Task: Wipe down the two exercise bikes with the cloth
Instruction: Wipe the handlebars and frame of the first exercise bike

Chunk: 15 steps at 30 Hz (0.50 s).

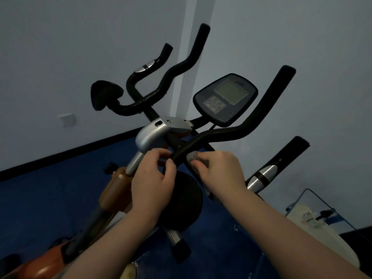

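head view looks down, close over handlebar (237, 129), toward wall corner (193, 57).

Blue floor (217, 244) under an orange-framed exercise bike (118, 188), white appliance (322, 234) at right.

A small grey cloth (193, 158), bunched up, lies pressed against the black handlebar (237, 129) of the orange-framed exercise bike (115, 186).
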### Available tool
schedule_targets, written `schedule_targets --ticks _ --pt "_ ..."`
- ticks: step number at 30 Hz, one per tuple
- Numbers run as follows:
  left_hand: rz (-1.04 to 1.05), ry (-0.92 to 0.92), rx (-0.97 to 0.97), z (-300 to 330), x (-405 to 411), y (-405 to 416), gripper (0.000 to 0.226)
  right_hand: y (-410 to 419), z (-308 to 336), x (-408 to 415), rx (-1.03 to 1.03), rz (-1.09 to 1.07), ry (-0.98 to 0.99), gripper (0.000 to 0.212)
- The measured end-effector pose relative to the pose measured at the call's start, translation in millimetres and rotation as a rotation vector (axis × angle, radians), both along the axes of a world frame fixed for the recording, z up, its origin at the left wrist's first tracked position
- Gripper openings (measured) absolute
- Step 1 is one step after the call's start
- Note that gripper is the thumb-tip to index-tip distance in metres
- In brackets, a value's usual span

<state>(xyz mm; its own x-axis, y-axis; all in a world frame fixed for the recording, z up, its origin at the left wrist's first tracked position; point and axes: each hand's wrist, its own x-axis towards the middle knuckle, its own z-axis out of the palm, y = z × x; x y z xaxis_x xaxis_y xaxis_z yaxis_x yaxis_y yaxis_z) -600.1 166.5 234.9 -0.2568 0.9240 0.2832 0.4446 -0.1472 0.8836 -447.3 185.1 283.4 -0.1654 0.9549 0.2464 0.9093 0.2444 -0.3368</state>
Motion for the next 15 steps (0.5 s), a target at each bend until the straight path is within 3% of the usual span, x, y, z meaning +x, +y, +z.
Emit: schedule_targets --ticks 2,5,9,13,15 --pt "-0.002 -0.011 -0.001 1 0 0 0.016 -3 2 9 -0.070 0.003 0.092 0.018" --pt "-0.024 -0.030 -0.011 0 -2 0 0.018 0 24 33 -0.239 0.065 0.073 0.018" --pt "-0.052 -0.096 -0.008 -3 -4 2 0.019 37 56 5 0.044 0.107 0.245 0.029" --pt "-0.076 -0.155 -0.015 -7 -6 1 0.023 66 48 -42 -0.170 0.144 -0.126 0.029" --pt "-0.081 -0.168 -0.028 -8 -8 0 0.023 75 50 -41 -0.270 0.097 -0.175 0.026"
